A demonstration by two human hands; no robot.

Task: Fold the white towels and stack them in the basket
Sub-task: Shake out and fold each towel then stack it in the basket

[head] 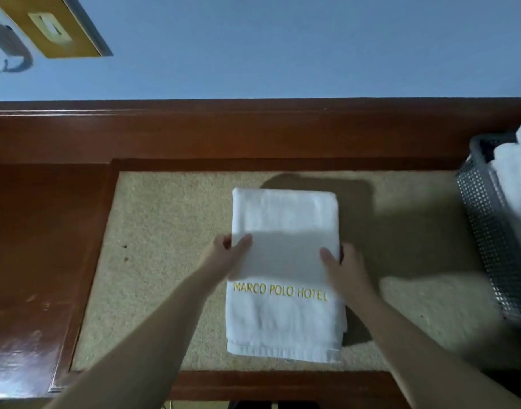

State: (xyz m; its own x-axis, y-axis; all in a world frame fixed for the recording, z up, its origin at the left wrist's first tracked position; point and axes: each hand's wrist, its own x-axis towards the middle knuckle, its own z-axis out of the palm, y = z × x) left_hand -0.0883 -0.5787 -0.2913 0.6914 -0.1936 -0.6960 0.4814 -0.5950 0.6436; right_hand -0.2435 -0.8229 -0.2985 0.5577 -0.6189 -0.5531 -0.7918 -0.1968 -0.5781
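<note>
- A folded white towel [283, 270] with "MARCO POLO HOTEL" stitched in yellow lies at the centre of the frame on the tan inset of the wooden desk [171, 231].
- The left hand [231, 255] grips the towel's left edge, thumb on top and fingers curled under; the right hand [340, 262] holds the right edge the same way.
- Both forearms reach in from the bottom of the frame, roughly symmetrical, hands about halfway up the towel.
- Folding looks finished; the step in hand seems to be lifting the bundle.
- The grey mesh basket [486, 231] sits at the right edge of the frame, with white towels [515, 184] already inside.
- The next move likely calls for carrying the towel rightwards, level, and setting it on that stack without letting the layers slip.
</note>
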